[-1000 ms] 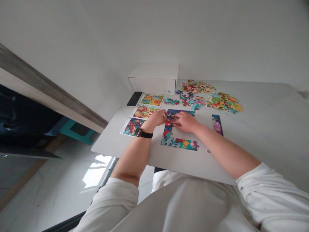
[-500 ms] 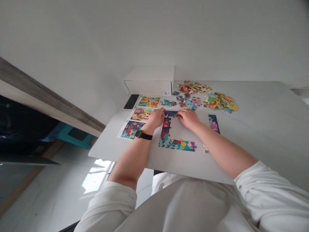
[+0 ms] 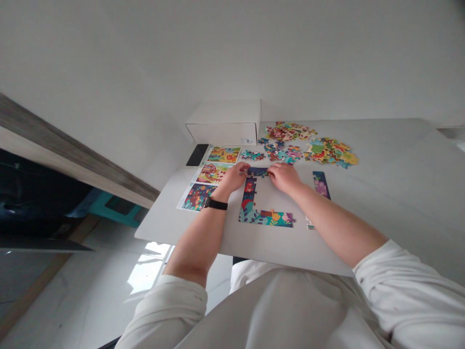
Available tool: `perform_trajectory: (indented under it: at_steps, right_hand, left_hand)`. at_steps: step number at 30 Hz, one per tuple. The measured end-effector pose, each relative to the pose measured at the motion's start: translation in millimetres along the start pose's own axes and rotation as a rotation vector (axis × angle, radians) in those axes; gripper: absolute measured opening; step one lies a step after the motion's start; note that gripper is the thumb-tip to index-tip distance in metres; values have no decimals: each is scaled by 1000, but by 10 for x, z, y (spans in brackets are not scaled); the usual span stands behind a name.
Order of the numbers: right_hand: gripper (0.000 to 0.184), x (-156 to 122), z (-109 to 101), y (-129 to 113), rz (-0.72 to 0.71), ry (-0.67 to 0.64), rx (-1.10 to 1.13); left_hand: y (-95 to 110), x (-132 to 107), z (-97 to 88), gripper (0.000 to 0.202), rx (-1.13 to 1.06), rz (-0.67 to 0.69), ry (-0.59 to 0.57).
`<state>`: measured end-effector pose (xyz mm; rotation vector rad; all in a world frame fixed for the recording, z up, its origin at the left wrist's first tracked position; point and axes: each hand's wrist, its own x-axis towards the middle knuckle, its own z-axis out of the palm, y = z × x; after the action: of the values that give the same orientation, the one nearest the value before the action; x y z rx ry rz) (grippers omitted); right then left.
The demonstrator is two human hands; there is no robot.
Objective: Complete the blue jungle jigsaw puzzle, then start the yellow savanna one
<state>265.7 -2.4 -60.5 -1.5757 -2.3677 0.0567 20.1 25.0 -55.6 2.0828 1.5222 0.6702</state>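
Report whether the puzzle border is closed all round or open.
Open: the purple strip lies apart, right of the puzzle border, with table showing between.

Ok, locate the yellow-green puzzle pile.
In the head view, the yellow-green pile lies beyond the right hand, to its right, beside the reddish pile.

To the right, the tabletop (image 3: 392, 194) is offering a wide lane beyond the purple strip (image 3: 321, 184). Ahead, the white box (image 3: 221, 133) and the yellow-green heap (image 3: 330, 151) are obstructing low passage. Inside the part-built border (image 3: 248, 198), a pocket is lying open (though the right forearm (image 3: 334, 219) is slanting across its right-hand approach).
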Motion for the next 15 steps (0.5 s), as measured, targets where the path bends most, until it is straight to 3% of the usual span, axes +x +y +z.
perform_trajectory:
  at_steps: [8, 15]
  right_hand:
    - [32, -35, -14, -17, 27, -10, 9]
    - [32, -39, -18, -21, 15, -7, 33]
  left_hand:
    - [130, -80, -74, 32, 102, 4, -30]
    - [26, -42, -15, 32, 185, 176, -30]
